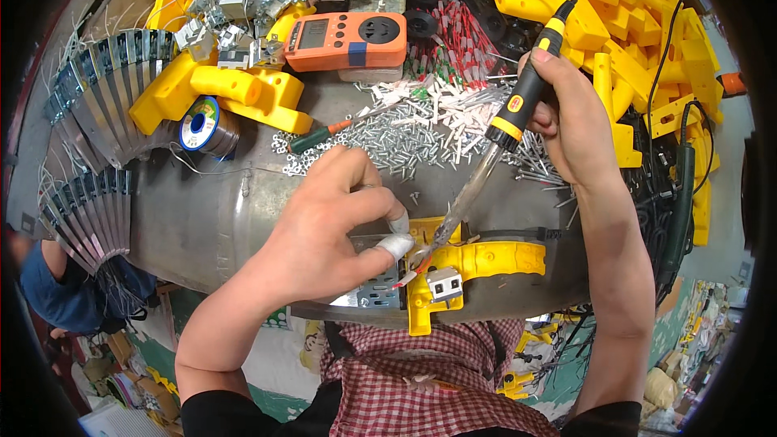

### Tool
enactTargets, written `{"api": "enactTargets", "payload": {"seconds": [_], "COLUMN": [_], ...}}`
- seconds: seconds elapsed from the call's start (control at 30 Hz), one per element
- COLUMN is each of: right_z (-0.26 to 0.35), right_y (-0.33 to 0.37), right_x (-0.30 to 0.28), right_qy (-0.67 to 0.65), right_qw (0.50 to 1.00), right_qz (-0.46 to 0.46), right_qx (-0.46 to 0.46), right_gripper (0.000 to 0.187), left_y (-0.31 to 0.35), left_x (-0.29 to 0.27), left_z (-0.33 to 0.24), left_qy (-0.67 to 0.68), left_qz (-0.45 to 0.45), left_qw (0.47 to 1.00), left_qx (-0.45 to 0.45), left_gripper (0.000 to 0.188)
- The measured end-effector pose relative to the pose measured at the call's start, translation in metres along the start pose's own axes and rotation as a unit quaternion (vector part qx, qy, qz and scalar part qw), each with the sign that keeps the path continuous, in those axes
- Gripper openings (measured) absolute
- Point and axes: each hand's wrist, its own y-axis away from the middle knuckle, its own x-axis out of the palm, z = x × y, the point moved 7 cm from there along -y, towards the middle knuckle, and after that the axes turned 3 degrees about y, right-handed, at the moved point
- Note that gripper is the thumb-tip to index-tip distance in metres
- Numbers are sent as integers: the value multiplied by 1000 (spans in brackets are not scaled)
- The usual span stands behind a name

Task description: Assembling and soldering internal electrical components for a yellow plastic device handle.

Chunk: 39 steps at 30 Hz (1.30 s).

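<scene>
My right hand (571, 117) grips the black and yellow handle of a soldering iron (518, 101), its shaft slanting down to the left. The iron's tip meets a yellow plastic handle shell (494, 260) lying on the bench near its front edge. A small silvery metal switch box (444, 284) sits in that shell. My left hand (332, 222), thumb and forefinger tips wrapped in white, pinches a thin wire (414, 257) right beside the iron's tip. Under this hand a slotted metal plate (376, 293) joins the shell. The exact joint is partly hidden by fingertips and tip.
An orange multimeter (346, 40), solder spool (206, 127), green-handled screwdriver (320, 137) and heaps of screws (405, 146) lie beyond my hands. Yellow shells (639, 24) pile at right, near a dark cable (676, 218). Fanned metal plates (113, 89) stand left; another person's sleeve (48, 287) shows there.
</scene>
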Motion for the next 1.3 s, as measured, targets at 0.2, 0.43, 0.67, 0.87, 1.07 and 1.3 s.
{"api": "enactTargets", "payload": {"seconds": [0.2, 0.43, 0.67, 0.87, 1.07, 1.3], "right_z": [1, -4, -8, -3, -3, -4], "right_y": [4, 14, 16, 15, 14, 17], "right_x": [-4, 45, 45, 50, 44, 46], "right_qy": [-25, -2, 16, 22, 5, -21], "right_qw": [1000, 998, 999, 999, 999, 999], "right_qz": [-15, 56, 45, 45, 36, 34], "right_qx": [11, 19, 24, 12, 18, 17], "right_gripper": [24, 26, 25, 25, 23, 23], "left_y": [13, 35, 39, 42, 41, 44], "left_x": [-17, -24, -21, -26, -24, -27], "left_z": [-5, -8, -7, -6, -8, -10], "left_qy": [13, 19, -9, -14, -16, -16], "left_qz": [-4, 26, -8, -5, -9, -24], "left_qw": [1000, 999, 1000, 1000, 1000, 999], "left_qx": [-19, -34, -4, -11, -6, -17], "left_gripper": [21, 21, 22, 21, 20, 19]}}
